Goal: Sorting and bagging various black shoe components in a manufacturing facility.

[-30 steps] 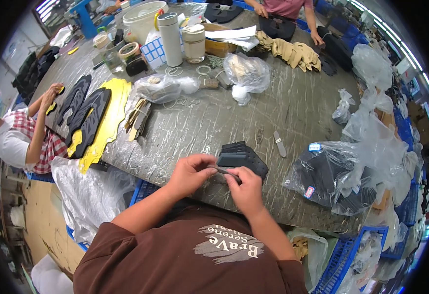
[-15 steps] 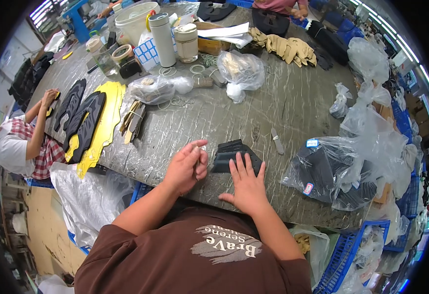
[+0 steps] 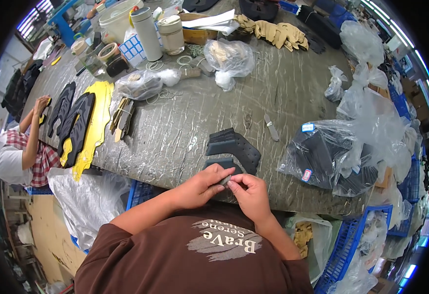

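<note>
Close to my body, at the near edge of the table, my two hands meet. My left hand (image 3: pixel 200 186) is closed, its thumb and fingers pinching the edge of a dark, curved flat piece (image 3: pixel 224 163). From the right, my right hand (image 3: pixel 251 197) pinches at the same spot with thumb and forefinger. Fingers cover part of this piece, and its exact kind cannot be made out. Just beyond lie more dark, angled flat pieces (image 3: pixel 236 145), overlapping on the table, with small holes along one arm.
A small blade-like tool (image 3: pixel 272 128) lies right of the pieces. Farther right sits a clear plastic bag (image 3: pixel 317 159) of dark pieces. Bundled strips (image 3: pixel 122 119), yellow sheets (image 3: pixel 94 122) and a co-worker (image 3: pixel 15 152) are at the left. Jars, a bottle (image 3: pixel 146 36) and bags stand far back.
My right hand has lifted off the dark pieces and come back toward me to join my left hand. A dark piece is now between them. The view has shifted slightly.
</note>
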The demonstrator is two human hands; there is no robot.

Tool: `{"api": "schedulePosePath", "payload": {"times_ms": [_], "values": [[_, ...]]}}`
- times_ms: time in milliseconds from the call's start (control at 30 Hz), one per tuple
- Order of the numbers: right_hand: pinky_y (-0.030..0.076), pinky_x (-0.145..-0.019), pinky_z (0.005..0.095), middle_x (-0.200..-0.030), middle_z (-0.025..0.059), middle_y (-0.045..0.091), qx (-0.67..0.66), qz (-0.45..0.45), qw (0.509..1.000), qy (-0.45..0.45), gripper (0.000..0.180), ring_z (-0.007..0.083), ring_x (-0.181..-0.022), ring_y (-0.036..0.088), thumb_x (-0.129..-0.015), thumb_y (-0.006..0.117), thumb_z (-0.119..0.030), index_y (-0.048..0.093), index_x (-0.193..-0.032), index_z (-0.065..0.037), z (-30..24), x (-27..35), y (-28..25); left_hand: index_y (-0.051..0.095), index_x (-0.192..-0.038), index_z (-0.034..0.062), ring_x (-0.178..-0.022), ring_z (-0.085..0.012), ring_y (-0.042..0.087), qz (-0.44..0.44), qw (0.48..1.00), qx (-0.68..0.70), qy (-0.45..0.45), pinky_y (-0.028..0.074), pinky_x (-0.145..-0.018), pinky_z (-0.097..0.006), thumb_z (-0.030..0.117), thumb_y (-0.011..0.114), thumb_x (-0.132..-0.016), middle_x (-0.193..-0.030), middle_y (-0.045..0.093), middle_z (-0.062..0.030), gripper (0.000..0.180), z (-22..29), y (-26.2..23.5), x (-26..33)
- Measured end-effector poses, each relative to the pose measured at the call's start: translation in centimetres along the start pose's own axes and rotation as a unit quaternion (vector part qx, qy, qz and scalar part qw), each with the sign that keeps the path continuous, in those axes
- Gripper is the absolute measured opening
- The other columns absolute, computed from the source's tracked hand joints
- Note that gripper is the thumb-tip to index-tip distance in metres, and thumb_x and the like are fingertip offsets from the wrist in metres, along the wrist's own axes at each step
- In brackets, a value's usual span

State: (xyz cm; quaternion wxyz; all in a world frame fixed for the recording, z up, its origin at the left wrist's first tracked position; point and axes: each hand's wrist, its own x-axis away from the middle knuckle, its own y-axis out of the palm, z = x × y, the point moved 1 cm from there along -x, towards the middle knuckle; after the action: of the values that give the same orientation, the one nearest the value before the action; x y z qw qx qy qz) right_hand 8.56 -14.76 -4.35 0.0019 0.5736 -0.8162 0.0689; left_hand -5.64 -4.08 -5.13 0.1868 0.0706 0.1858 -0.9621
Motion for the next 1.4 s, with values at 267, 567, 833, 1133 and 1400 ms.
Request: {"api": "schedulePosePath", "payload": {"times_ms": [267,567,833,1133,1400], "values": [[0.045,-0.06,0.0224,-0.075,0.0055,0.063,-0.018,-0.048,0.999,0.015,0.007,0.0078,-0.068,0.057,-0.082,0.061,-0.003,0.063,-0.084,0.004,0.4,1.1,-0.2,0.041,-0.133,0.0063,-0.085,-0.0252,0.047,-0.036,0.999,0.017,-0.003,0.04,-0.079,-0.032,-0.006,0.053,-0.079,-0.092,0.047,-0.0115,0.056,0.5,0.3,0.8],[0.044,-0.063,0.0196,-0.077,0.0025,0.063,-0.114,-0.056,0.989,0.075,0.003,0.0053,-0.07,0.056,-0.08,0.061,-0.001,0.063,-0.08,0.002,2.3,2.3,0.4,0.041,-0.132,0.0023,-0.088,-0.0229,0.048,-0.063,0.996,0.053,-0.039,0.039,-0.083,-0.033,-0.003,0.051,-0.082,-0.095,0.048,-0.0107,0.051,0.1,1.3,2.2],[0.044,-0.066,0.0219,-0.078,0.0043,0.06,-0.348,-0.07,0.926,0.127,0.004,0.0086,-0.07,0.054,-0.083,0.056,0.002,0.058,-0.084,0.0,3.0,2.2,0.5,0.037,-0.134,0.0015,-0.079,-0.0133,0.049,-0.083,0.962,0.223,-0.137,0.042,-0.071,-0.027,0.01,0.042,-0.093,-0.097,0.051,-0.006,0.042,0.3,1.6,1.8],[0.041,-0.073,0.0257,-0.09,0.0032,0.049,-0.44,-0.089,0.89,0.086,0.006,0.0119,-0.079,0.049,-0.088,0.042,-0.003,0.047,-0.089,-0.005,2.9,2.0,0.9,0.055,-0.114,0.0096,-0.072,-0.0173,0.056,0.038,0.994,0.07,-0.07,0.045,-0.06,-0.03,0.007,0.062,-0.079,-0.085,0.055,-0.0046,0.035,1.1,-0.4,-0.6],[0.039,-0.063,0.0259,-0.083,0.0068,0.05,-0.503,0.158,0.849,0.026,0.013,0.014,-0.067,0.045,-0.083,0.039,0.006,0.044,-0.082,-0.006,1.4,0.5,-2.2,0.057,-0.08,0.0044,-0.078,-0.0191,0.058,0.169,0.984,-0.061,-0.003,0.046,-0.063,-0.03,0.001,0.064,-0.073,-0.088,0.058,-0.0062,0.01,-1.9,-1.0,-0.9]]}}
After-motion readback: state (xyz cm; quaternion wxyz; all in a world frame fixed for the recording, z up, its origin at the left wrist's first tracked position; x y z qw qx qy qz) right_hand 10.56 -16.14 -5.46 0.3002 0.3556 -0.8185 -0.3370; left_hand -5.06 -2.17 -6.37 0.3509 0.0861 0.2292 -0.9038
